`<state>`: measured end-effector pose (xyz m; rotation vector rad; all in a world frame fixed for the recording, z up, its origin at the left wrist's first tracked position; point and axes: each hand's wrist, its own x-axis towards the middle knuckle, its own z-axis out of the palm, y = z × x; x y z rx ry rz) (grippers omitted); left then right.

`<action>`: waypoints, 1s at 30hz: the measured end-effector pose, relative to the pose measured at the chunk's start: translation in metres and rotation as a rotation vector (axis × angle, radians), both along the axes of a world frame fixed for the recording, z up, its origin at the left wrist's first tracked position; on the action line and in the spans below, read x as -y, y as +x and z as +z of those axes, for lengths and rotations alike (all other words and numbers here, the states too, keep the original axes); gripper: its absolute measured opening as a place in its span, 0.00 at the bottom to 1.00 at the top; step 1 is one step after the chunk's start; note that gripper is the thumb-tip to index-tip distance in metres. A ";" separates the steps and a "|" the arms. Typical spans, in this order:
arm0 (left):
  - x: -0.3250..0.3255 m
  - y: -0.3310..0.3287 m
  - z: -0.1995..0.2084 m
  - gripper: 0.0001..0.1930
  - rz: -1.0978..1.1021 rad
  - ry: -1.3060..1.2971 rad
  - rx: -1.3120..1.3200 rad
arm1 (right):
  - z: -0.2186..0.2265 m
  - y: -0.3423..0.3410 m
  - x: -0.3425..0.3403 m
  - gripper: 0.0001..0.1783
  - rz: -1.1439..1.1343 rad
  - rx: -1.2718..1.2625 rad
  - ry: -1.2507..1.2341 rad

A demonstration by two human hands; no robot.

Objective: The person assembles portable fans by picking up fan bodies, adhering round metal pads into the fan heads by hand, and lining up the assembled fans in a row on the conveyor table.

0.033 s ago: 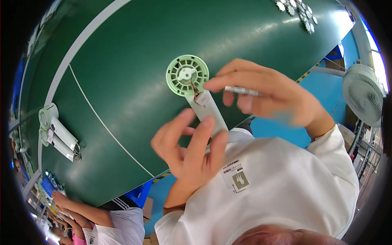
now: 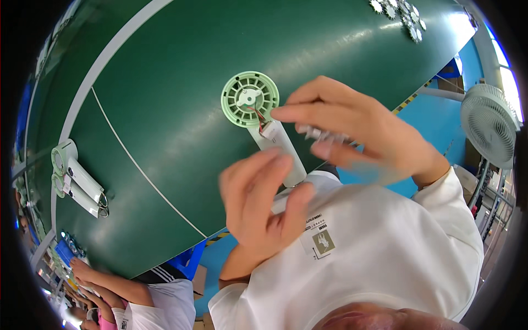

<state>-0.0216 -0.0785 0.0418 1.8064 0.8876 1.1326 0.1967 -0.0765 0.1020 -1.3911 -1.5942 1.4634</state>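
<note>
**Right hand [image 2: 371,132] grips a small silvery part [image 2: 318,133] beside a handheld fan body [image 2: 282,140]**

The fan body lies on the green tabletop [image 2: 170,110], between and ahead of the hands. Its pale green round grille [image 2: 249,99] is just left of the right fingertips; its white handle [image 2: 297,171] runs back past the left hand [image 2: 258,198]. Red and dark wires [image 2: 260,118] show where the two join.

The right fingers and thumb pinch the silvery part, too blurred to identify further. The left hand, also blurred, has its fingers loosely spread over the handle; whether they touch it, I cannot tell.

Well left of the left hand lie two similar fan bodies [image 2: 82,179]. Beyond the right hand sit silvery bladed wheels [image 2: 406,16]; to its right stands a large white fan [image 2: 487,126].
</note>
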 end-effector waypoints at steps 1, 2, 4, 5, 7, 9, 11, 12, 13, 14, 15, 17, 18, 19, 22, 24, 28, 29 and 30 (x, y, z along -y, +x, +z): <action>0.001 0.001 0.009 0.15 -0.003 -0.004 -0.002 | 0.001 -0.010 0.005 0.28 0.043 0.280 0.425; 0.004 0.005 0.018 0.16 -0.073 -0.389 0.193 | -0.002 -0.017 0.009 0.32 0.031 0.364 0.569; 0.005 0.005 0.013 0.17 -0.195 -0.745 0.425 | -0.010 -0.021 0.013 0.32 0.039 0.455 0.667; 0.003 0.006 0.013 0.17 -0.195 -0.742 0.418 | -0.012 -0.022 0.015 0.32 0.051 0.552 0.766; 0.002 0.009 0.013 0.13 -0.189 -0.975 0.559 | -0.010 -0.024 0.019 0.32 0.058 0.512 0.730; 0.004 0.009 0.007 0.12 -0.193 -0.965 0.584 | -0.009 -0.024 0.022 0.33 0.069 0.468 0.698; 0.006 0.008 0.004 0.12 -0.193 -0.952 0.609 | -0.010 -0.020 0.022 0.34 0.031 0.329 0.569; 0.006 0.008 0.003 0.11 -0.157 -0.928 0.625 | -0.009 -0.017 0.023 0.34 0.033 0.331 0.570; 0.005 0.008 0.003 0.11 -0.121 -0.905 0.640 | -0.008 -0.014 0.024 0.34 0.023 0.323 0.521; 0.003 0.008 0.003 0.10 -0.124 -0.900 0.654 | -0.007 -0.012 0.025 0.33 0.014 0.314 0.472; 0.002 0.007 0.003 0.10 -0.123 -0.897 0.653 | -0.007 -0.013 0.026 0.33 0.015 0.312 0.475; 0.001 0.007 0.004 0.11 -0.112 -0.893 0.668 | -0.008 -0.015 0.029 0.32 -0.161 0.106 0.320; 0.000 0.008 0.004 0.11 -0.113 -0.889 0.668 | -0.008 -0.014 0.030 0.32 -0.161 0.106 0.324; 0.001 0.009 0.003 0.12 -0.096 -0.890 0.679 | -0.009 -0.014 0.031 0.31 -0.186 0.061 0.302; 0.003 0.008 -0.005 0.14 -0.094 -0.894 0.683 | -0.018 -0.012 0.032 0.27 -0.213 0.068 0.376; 0.004 0.011 -0.005 0.13 -0.084 -0.915 0.670 | -0.020 -0.012 0.029 0.25 -0.213 0.121 0.471; 0.002 0.010 -0.003 0.12 -0.069 -0.935 0.663 | -0.020 -0.010 0.023 0.19 -0.194 0.287 0.565; 0.003 0.010 -0.004 0.11 -0.060 -0.922 0.656 | -0.021 -0.009 0.022 0.19 -0.184 0.300 0.565; 0.003 0.010 -0.004 0.10 -0.055 -0.910 0.650 | -0.020 -0.009 0.021 0.19 -0.181 0.301 0.569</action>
